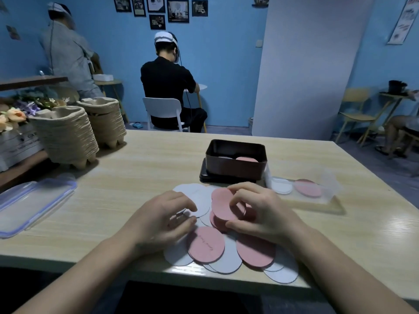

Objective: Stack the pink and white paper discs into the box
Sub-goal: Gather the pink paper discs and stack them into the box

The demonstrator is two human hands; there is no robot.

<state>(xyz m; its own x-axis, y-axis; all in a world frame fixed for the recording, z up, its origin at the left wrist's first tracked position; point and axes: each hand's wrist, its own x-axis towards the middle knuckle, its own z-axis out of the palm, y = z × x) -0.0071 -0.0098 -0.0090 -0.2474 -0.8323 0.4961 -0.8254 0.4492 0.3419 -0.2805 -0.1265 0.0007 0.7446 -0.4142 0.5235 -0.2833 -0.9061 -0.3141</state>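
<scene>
Several pink and white paper discs lie spread in a loose pile (205,243) on the near part of the wooden table. My right hand (256,209) holds a small stack of pink discs (223,206) between thumb and fingers, just above the pile. My left hand (163,217) pinches white discs (197,198) at the pile's left side. Beyond the pile stands a dark box (235,164), open, resting on its lid, with a pink and a white disc inside.
A clear plastic container (303,189) with a white and a pink disc sits right of the box. A clear lid (29,205) lies at the left. Stacked pulp trays (68,137) stand back left. People sit beyond the table.
</scene>
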